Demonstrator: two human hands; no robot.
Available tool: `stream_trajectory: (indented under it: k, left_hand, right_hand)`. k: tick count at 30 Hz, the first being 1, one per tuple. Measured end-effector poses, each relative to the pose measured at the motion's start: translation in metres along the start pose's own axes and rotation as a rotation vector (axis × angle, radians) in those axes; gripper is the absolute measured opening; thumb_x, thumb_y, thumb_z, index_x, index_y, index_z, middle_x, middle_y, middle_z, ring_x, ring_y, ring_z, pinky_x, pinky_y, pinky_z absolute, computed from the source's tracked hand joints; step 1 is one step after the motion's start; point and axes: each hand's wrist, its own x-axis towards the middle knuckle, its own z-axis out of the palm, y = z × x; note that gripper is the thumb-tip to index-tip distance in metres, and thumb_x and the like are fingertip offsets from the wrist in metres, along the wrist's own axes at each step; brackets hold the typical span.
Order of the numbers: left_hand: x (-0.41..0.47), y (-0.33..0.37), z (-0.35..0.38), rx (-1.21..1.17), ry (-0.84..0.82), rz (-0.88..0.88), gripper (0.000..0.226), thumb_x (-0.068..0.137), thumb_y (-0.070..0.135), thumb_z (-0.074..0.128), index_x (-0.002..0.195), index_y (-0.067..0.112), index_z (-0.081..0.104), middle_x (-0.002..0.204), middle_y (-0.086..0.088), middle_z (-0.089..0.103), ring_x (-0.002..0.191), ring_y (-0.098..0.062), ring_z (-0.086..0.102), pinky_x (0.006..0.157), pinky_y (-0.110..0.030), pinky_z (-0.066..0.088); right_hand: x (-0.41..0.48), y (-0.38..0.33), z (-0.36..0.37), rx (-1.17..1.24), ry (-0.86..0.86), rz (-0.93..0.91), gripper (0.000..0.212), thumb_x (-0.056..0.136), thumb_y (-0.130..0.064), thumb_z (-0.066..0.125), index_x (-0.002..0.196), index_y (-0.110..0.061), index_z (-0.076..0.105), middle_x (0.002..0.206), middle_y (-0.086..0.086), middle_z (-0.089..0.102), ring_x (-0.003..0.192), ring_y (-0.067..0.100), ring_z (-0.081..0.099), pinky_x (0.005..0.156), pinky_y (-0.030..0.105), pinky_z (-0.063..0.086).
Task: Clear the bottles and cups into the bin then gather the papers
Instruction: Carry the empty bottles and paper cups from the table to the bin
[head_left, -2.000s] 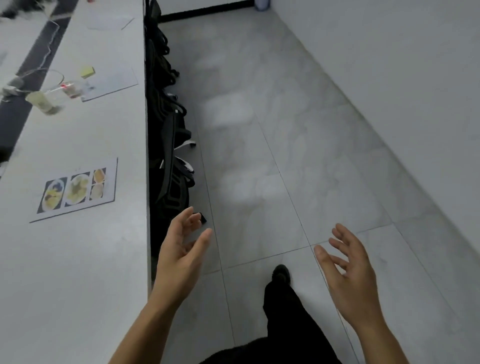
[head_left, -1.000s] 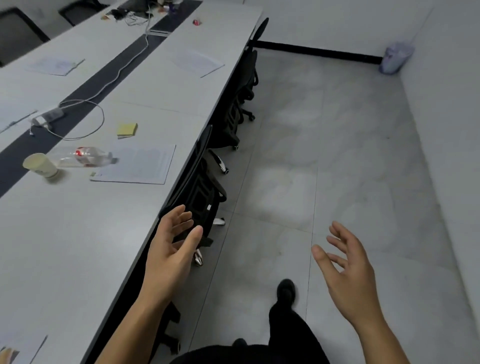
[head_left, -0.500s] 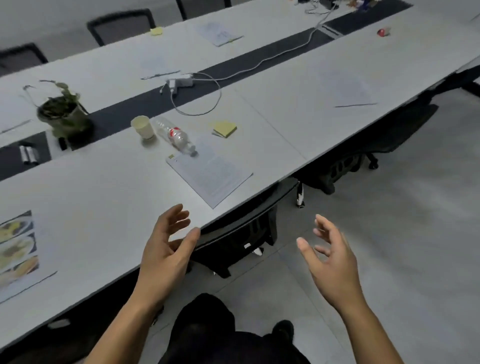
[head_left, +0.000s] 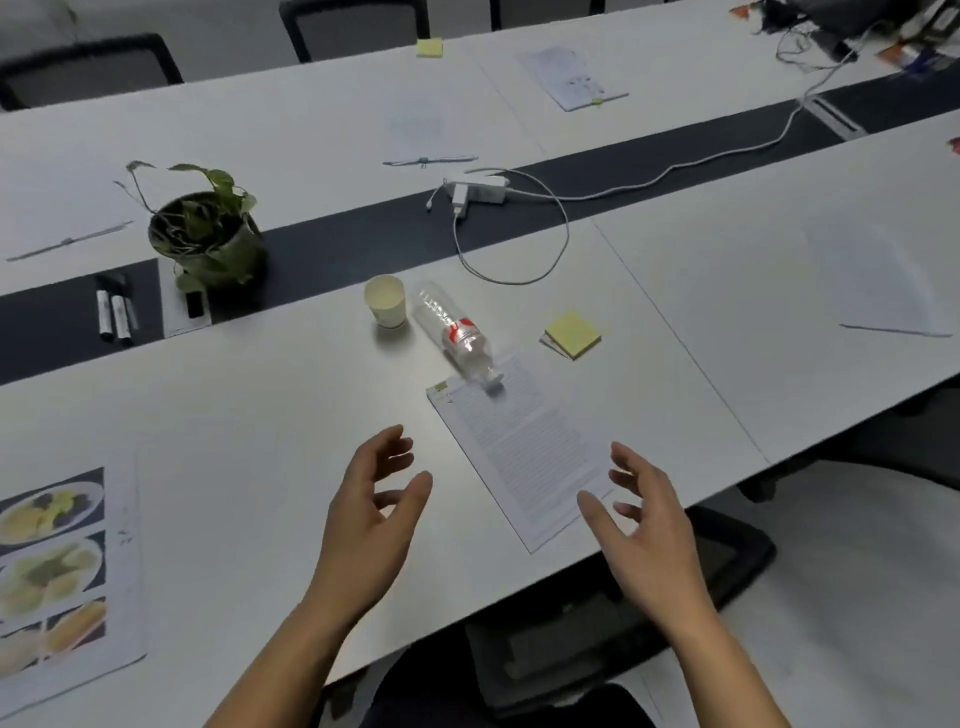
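Red-labelled bottle (head_left: 457, 335), writing unreadable, lies beside cup (head_left: 385, 307).

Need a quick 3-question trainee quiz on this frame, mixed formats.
1. True or false: the clear plastic bottle with the red label stands upright.
2. The bottle's cap end lies on: A) the yellow sticky-note pad, B) the printed paper sheet, C) the cream paper cup.
3. Fill in: the left hand and right hand hold ____.
Key: 1 false; 2 B; 3 nothing.
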Motion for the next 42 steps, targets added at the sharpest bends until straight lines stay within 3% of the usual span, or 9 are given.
stream_trajectory:
  k: [9, 16, 19, 22, 24, 26, 30, 35, 42]
  left_hand:
    - [0.132, -0.025, 0.002, 0.049, 0.109, -0.010, 0.048, 0.093, 0.017, 0.063, 0.138, 0.028, 0.047, 0.132, 0.017, 0.055, 0.118, 0.006, 0.053, 0.082, -0.006, 0.046]
    - [0.240, -0.070, 0.016, 0.237, 0.181, -0.001, 0.061, 0.091, 0.025, 0.068, 0.144, 0.025, 0.039, 0.138, 0.013, 0.039, 0.118, 0.008, 0.046, 0.097, -0.025, 0.047]
    - [0.291, -0.080, 0.019, 0.363, 0.191, 0.048, 0.075, 0.086, 0.038, 0.071, 0.148, 0.021, 0.033, 0.151, -0.001, 0.031, 0.137, -0.015, 0.037, 0.110, -0.039, 0.041]
    - [0.325, -0.086, 0.026, 0.449, 0.168, 0.014, 0.094, 0.081, 0.045, 0.075, 0.154, 0.018, 0.022, 0.161, -0.006, 0.015, 0.149, -0.022, 0.015, 0.114, -0.034, 0.024]
    - [0.340, -0.092, 0.030, 0.483, 0.126, -0.003, 0.102, 0.077, 0.046, 0.078, 0.155, 0.020, 0.017, 0.163, -0.007, 0.008, 0.150, -0.024, 0.009, 0.114, -0.034, 0.021]
    - [0.350, -0.098, 0.033, 0.453, 0.086, -0.025, 0.099, 0.079, 0.040, 0.078, 0.155, 0.020, 0.019, 0.161, -0.007, 0.018, 0.148, -0.024, 0.019, 0.110, -0.030, 0.024]
    - [0.338, -0.101, 0.036, 0.312, 0.146, -0.079, 0.081, 0.082, 0.027, 0.074, 0.151, 0.021, 0.033, 0.149, 0.000, 0.043, 0.134, -0.020, 0.045, 0.100, -0.021, 0.031]
    - [0.257, -0.115, 0.034, 0.218, 0.193, -0.165, 0.078, 0.075, 0.028, 0.079, 0.143, 0.025, 0.040, 0.144, 0.006, 0.049, 0.128, -0.017, 0.051, 0.107, -0.040, 0.043]
    - [0.148, -0.129, 0.024, 0.089, 0.245, -0.307, 0.077, 0.076, 0.023, 0.082, 0.140, 0.034, 0.042, 0.139, 0.012, 0.052, 0.112, -0.018, 0.060, 0.098, -0.041, 0.050]
  right_hand:
    - [0.156, -0.015, 0.095, -0.043, -0.159, 0.005, 0.062, 0.092, -0.038, 0.067, 0.146, -0.035, 0.037, 0.141, -0.014, 0.043, 0.123, 0.001, 0.049, 0.101, 0.028, 0.047]
    - [0.240, 0.024, 0.186, -0.166, -0.198, 0.069, 0.079, 0.092, -0.042, 0.065, 0.155, -0.021, 0.022, 0.152, 0.003, 0.034, 0.135, 0.020, 0.040, 0.100, 0.033, 0.039]
    - [0.245, 0.038, 0.195, -0.197, -0.175, 0.088, 0.066, 0.096, -0.035, 0.059, 0.153, -0.020, 0.029, 0.144, 0.002, 0.048, 0.123, 0.020, 0.052, 0.095, 0.030, 0.041]
    - [0.239, 0.038, 0.180, -0.146, -0.171, 0.108, 0.056, 0.096, -0.038, 0.060, 0.147, -0.025, 0.041, 0.132, -0.009, 0.058, 0.090, 0.003, 0.061, 0.073, 0.018, 0.045]
    - [0.233, 0.032, 0.163, -0.112, -0.139, 0.105, 0.050, 0.094, -0.040, 0.063, 0.141, -0.028, 0.048, 0.128, -0.012, 0.060, 0.092, 0.004, 0.061, 0.075, 0.015, 0.046]
    - [0.226, 0.022, 0.145, -0.059, -0.078, 0.094, 0.043, 0.092, -0.038, 0.066, 0.133, -0.031, 0.055, 0.122, -0.014, 0.062, 0.099, 0.005, 0.061, 0.084, 0.023, 0.053]
    - [0.211, -0.009, 0.113, 0.052, 0.097, 0.042, 0.036, 0.088, -0.033, 0.073, 0.122, -0.034, 0.061, 0.119, -0.017, 0.064, 0.100, 0.006, 0.062, 0.083, 0.028, 0.056]
    - [0.187, -0.036, 0.087, 0.074, 0.225, -0.104, 0.041, 0.086, -0.028, 0.075, 0.125, -0.030, 0.060, 0.119, -0.015, 0.060, 0.100, 0.005, 0.060, 0.082, 0.021, 0.051]
    - [0.166, -0.017, 0.109, 0.093, 0.046, -0.055, 0.041, 0.088, -0.046, 0.067, 0.124, -0.036, 0.051, 0.124, -0.013, 0.052, 0.114, -0.001, 0.053, 0.095, 0.025, 0.050]
